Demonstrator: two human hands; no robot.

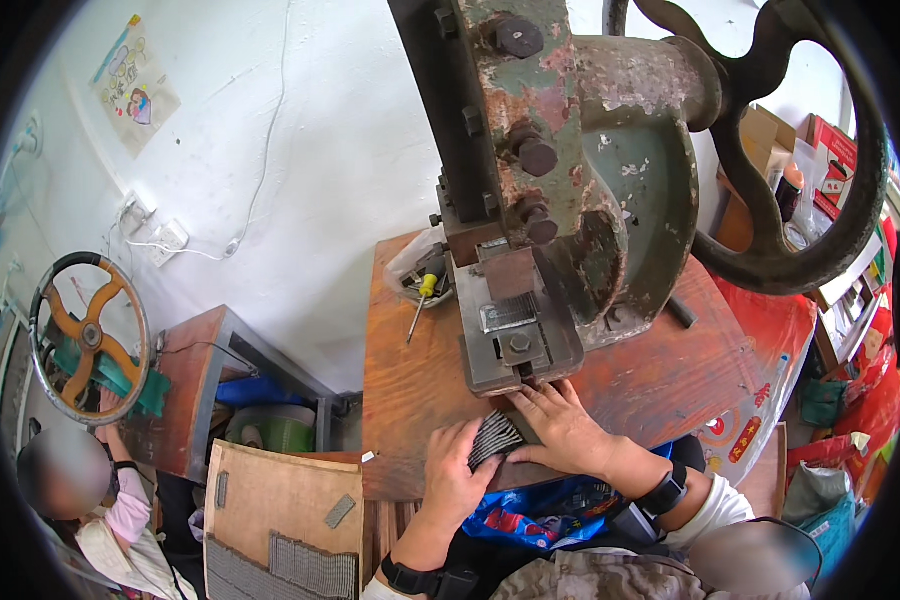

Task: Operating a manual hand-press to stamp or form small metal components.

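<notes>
My left hand point(455, 462) is closed around a small stack of thin grey metal strips point(497, 438), just in front of the press. Beside it, my right hand point(565, 430) has its fingers stretched toward the front edge of the die block point(520, 372), with the thumb apart and close to the stack. Whether its fingertips pinch a small piece is hard to see. On the die block lies a ridged grey metal piece point(510, 312), below the ram of a worn green hand press point(535, 130). Both my wrists wear black straps.
A large handwheel point(740, 140) curves over the right side. A yellow-handled screwdriver point(427, 288) leans from a plastic-lined bowl on the wooden table point(410, 400). Lower left, a wooden board point(290, 485) carries rows of strips. Another person point(120, 510) sits at a smaller handwheel point(90, 335).
</notes>
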